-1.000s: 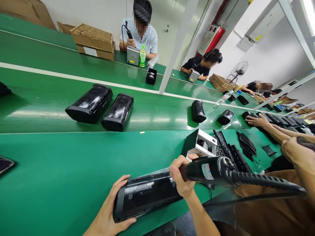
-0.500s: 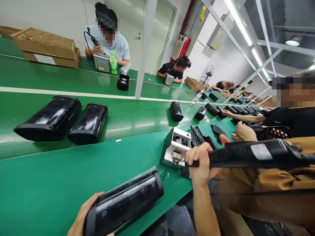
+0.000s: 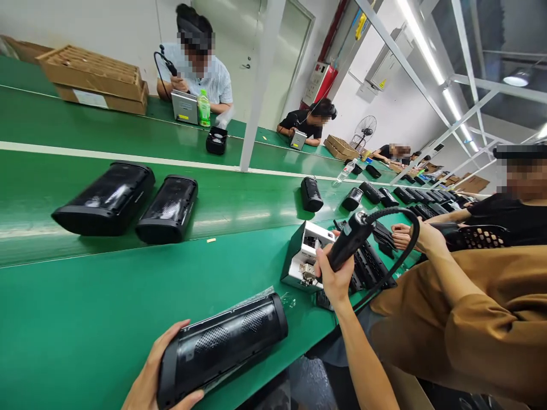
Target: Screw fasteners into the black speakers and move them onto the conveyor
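My left hand (image 3: 160, 370) grips the near end of a black speaker housing (image 3: 226, 344) lying on the green bench, its perforated side facing up. Clear plastic film shows along its far edge. In my right hand (image 3: 335, 276) is a black corded electric screwdriver (image 3: 350, 236), tilted with its cable end up and to the right. Its lower end is hidden by my fingers, close to the opening of a white and black screw feeder (image 3: 305, 256). Whether the bit touches the feeder cannot be seen.
Two black housings (image 3: 105, 199) stand on the belt (image 3: 239, 210) at left, several more at right. Black slatted parts (image 3: 371, 265) lie behind my right hand. A co-worker's brown sleeve (image 3: 482, 319) is close on the right. A white post (image 3: 260, 85) rises beyond the belt.
The screwdriver has swung from nearly level, pointing right, to a steeper tilt, its cable now arching. My right hand stays by the feeder. The view has shifted slightly; the left grip remains.
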Demonstrator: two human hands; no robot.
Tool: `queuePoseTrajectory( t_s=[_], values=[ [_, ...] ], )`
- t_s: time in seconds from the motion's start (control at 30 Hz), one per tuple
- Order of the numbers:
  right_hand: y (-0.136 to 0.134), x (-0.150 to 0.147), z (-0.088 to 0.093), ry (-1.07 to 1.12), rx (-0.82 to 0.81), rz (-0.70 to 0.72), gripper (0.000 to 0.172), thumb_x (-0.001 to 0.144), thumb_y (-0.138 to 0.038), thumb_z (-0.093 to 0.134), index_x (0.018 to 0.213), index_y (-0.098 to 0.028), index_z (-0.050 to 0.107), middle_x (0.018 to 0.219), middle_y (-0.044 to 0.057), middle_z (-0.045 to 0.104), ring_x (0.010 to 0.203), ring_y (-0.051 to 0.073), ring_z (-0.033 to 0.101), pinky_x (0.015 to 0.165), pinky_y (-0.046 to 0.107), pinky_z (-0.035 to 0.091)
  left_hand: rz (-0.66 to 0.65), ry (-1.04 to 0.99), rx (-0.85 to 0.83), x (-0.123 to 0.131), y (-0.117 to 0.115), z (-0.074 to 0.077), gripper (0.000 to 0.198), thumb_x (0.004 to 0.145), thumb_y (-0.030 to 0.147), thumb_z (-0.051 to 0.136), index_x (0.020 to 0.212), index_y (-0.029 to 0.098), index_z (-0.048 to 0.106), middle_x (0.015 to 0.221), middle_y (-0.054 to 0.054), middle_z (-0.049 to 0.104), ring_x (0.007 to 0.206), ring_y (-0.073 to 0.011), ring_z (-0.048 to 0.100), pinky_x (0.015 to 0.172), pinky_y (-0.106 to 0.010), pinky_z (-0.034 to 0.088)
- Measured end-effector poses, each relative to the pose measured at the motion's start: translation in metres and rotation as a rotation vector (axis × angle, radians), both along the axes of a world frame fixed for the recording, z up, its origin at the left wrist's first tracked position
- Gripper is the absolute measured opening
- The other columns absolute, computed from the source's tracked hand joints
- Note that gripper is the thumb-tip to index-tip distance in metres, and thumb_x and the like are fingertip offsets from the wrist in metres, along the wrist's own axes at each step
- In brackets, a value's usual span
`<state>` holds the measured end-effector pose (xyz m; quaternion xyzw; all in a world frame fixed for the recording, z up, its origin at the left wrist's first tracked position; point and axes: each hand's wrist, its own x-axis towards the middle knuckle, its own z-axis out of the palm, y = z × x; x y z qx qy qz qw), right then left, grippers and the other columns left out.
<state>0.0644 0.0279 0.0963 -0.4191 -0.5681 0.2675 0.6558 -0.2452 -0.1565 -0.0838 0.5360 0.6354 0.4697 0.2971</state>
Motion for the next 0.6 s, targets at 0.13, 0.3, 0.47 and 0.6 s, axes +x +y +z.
queuePoseTrajectory(
  t_s=[0.13,0.3,0.47,0.6],
  values=[
    [-0.026,-0.018,0.020,0.064,0.044,0.092,0.039,0.102,-0.030,0.078,0.133,-0.028,0.054,0.065,-0.014,0.054,0.040,0.009,0.049,0.043,0.022,0.047,-0.059,0.022,0.033,-0.003,-0.001,-0.002,0.092,0.091,0.082,0.072,0.168,0.046,0.037,0.167,-0.006,0.057,0.147,-0.0443,0.063,0.124,-0.065,0.054],
    [-0.040,-0.080,0.050,0.227,0.109,0.357,0.046,0.105,-0.022,0.074,0.143,-0.035,0.052,0.071,-0.013,0.057,0.041,0.008,0.049,0.042,0.022,0.050,-0.194,0.112,0.095,-0.017,-0.001,-0.011,0.095,0.098,0.072,0.074,0.174,0.038,0.029,0.171,-0.017,0.053,0.150,-0.0438,0.061,0.121,-0.064,0.057],
    [-0.038,-0.134,0.044,0.232,0.049,0.522,0.053,0.105,-0.028,0.077,0.148,-0.037,0.048,0.073,-0.014,0.057,0.039,0.008,0.046,0.038,0.022,0.047,-0.217,0.158,0.153,-0.019,0.001,-0.011,0.098,0.098,0.077,0.073,0.175,0.036,0.029,0.168,-0.020,0.055,0.150,-0.0443,0.062,0.117,-0.064,0.059],
    [-0.039,-0.158,0.037,0.255,0.007,0.575,0.054,0.105,-0.028,0.079,0.147,-0.035,0.047,0.074,-0.014,0.058,0.040,0.008,0.047,0.039,0.022,0.047,-0.213,0.167,0.195,-0.015,0.002,-0.008,0.102,0.096,0.082,0.071,0.176,0.034,0.028,0.166,-0.022,0.056,0.150,-0.0448,0.062,0.117,-0.063,0.060]
  ],
)
